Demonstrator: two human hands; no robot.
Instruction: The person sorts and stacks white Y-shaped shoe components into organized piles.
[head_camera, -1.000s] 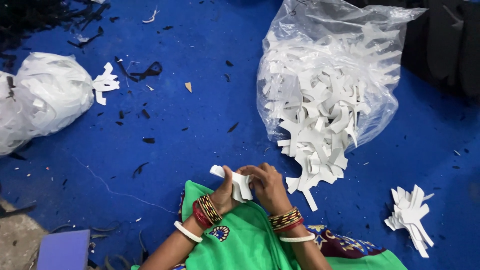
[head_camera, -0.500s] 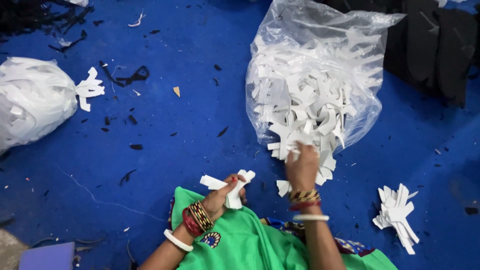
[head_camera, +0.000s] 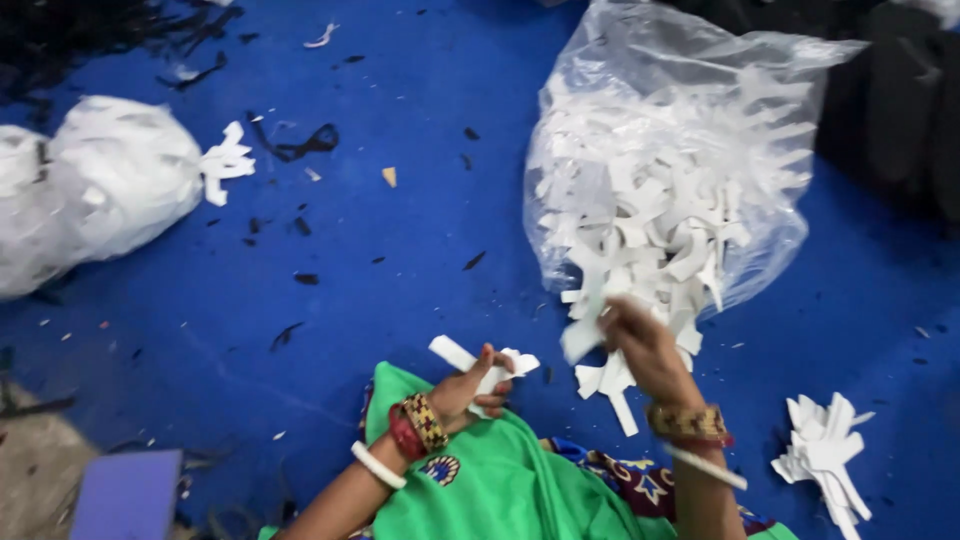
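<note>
My left hand (head_camera: 472, 386) is closed around a small bundle of white cut-out strips (head_camera: 487, 366) just above my green-clad lap (head_camera: 500, 480). Blurred with motion, my right hand (head_camera: 642, 342) sits at the mouth of a clear plastic bag (head_camera: 680, 170) full of white cut-out pieces, and a white piece (head_camera: 583, 338) is pinched in its fingers. More white pieces (head_camera: 612, 385) spill from the bag onto the blue floor below that hand.
A tied white bag (head_camera: 95, 190) of pieces lies at the left. A small stack of white cut-outs (head_camera: 825, 455) rests at the lower right. Black scraps dot the blue floor (head_camera: 350, 260). Dark sheets (head_camera: 900, 100) stand at the top right, and a purple block (head_camera: 130, 495) sits at the lower left.
My right hand left the bundle at my lap, reached up to the bag's spill and now has a white piece in its fingers. The left hand stayed put with its bundle.
</note>
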